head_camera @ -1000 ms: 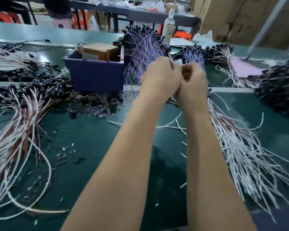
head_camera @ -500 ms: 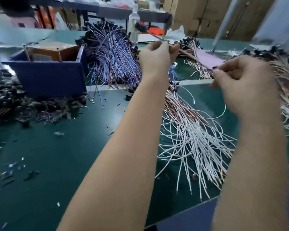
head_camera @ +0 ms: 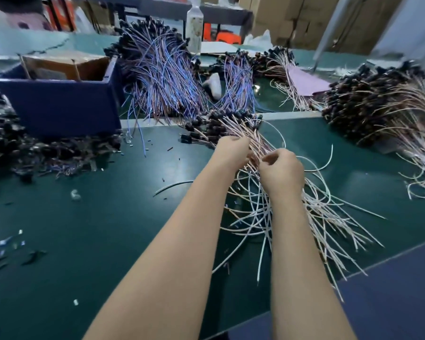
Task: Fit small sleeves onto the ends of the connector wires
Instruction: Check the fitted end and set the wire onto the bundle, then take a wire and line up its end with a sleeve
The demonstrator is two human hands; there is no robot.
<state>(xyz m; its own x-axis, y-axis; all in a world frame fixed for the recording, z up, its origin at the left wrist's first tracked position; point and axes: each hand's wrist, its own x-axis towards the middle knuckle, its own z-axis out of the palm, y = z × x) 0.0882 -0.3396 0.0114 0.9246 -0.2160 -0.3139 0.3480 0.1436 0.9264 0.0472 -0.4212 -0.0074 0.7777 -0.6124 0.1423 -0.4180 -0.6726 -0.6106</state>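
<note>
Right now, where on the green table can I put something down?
Best left of the left forearm, below the blue box: bare mat, few scraps. Also between the white wires and the right-hand heap. Crowded under the left hand and right hand.

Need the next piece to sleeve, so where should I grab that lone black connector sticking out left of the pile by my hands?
Pinch the black connector by its blocky body, coming from the left over the bare mat. Its wires trail right into the pile your left hand grips, so that side is tangled; the body lies free and apart.
</note>
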